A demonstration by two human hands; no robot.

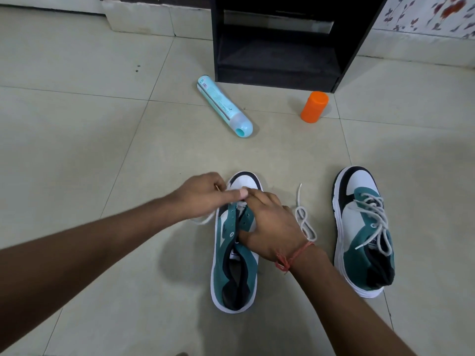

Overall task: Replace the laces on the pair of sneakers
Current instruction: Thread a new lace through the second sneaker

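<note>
We hold the left sneaker [232, 242] on the tiled floor [102, 150], left hand [203, 195] and right hand [270, 224] together, pinching its white lace [304, 222] near the toe eyelets. The laced right sneaker [365, 232] stands nearby. The aqua spray can's [223, 105] print is unreadable.

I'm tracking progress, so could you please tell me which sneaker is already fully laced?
The right-hand sneaker, standing untouched, has grey laces crossing its eyelets; the sneaker under both hands shows empty eyelets.

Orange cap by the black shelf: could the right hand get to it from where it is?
Probably yes: bare floor lies between the right hand and the orange cap, though the hand is busy on the left sneaker.
</note>
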